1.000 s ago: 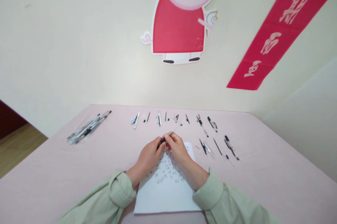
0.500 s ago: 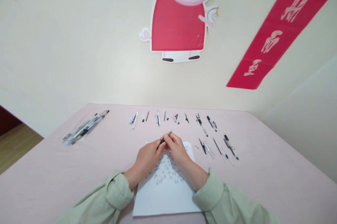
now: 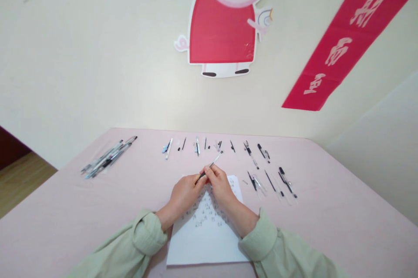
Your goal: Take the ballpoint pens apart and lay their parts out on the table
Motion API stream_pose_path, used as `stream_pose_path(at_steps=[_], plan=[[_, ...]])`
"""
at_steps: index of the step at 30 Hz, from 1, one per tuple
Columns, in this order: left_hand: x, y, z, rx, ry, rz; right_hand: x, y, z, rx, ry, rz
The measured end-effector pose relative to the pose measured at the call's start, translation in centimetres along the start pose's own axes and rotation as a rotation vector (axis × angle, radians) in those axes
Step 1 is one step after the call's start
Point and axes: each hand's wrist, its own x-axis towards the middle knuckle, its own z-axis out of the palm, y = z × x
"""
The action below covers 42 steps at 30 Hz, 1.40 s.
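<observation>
Between both hands, above the top of a written-on sheet of paper (image 3: 209, 247), is a slim pen (image 3: 215, 159) with a clear barrel and dark parts. It slants up to the right, its dark-tipped end pointing at the wall. My left hand (image 3: 185, 193) is closed around the lower dark end. Higher up, my right hand (image 3: 218, 182) pinches the pen with thumb and fingers. The fingertips lie close together and partly hide the pen's middle. Dark handwriting covers the upper part of the paper beneath the hands.
On the pink tabletop (image 3: 326, 234), a bundle of pens (image 3: 109, 158) lies at left. Several pen parts, among them a white pen (image 3: 169, 149), stretch in a row along the back. More parts, including a black pen (image 3: 287, 183), lie right of the paper. A wall stands behind.
Both hands keep their hold on the pen with hardly any movement. The whole view has shifted slightly, so the table's things appear a little further right.
</observation>
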Motion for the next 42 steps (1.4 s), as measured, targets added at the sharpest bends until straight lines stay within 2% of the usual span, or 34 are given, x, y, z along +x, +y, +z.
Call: stream_pose_path(at_steps=[5, 11, 14, 21, 30, 33, 37, 42], plan=[[-0.1, -0.5, 0.3, -0.029, 0.017, 0.001, -0.1, -0.2, 0.0, -0.031, -0.015, -0.049], [-0.1, -1.0, 0.7, -0.285, 0.123, 0.133, 0.0, -0.5, -0.2, 0.009, -0.111, -0.014], [-0.2, -0.8, 0.9, -0.318, 0.093, 0.161, -0.2, -0.5, -0.1, 0.028, -0.158, 0.016], [-0.2, -0.4, 1.4, -0.361, 0.062, 0.126, -0.5, -0.3, 0.2, 0.192, -0.235, 0.06], [-0.3, -0.1, 1.0, -0.401, 0.089, 0.108, -0.8, -0.9, 0.7, 0.269, -0.181, 0.107], [-0.3, 0.0, 0.8, -0.438, 0.087, 0.116, -0.4, -0.8, 0.3, 0.312, -0.079, 0.118], [-0.2, -0.4, 0.6, -0.46, 0.051, 0.048, 0.7, -0.6, -0.9, 0.398, 0.059, 0.113], [-0.1, -1.0, 0.4, -0.412, 0.086, 0.061, 1.1, -0.1, -1.3, 0.414, 0.038, 0.126]])
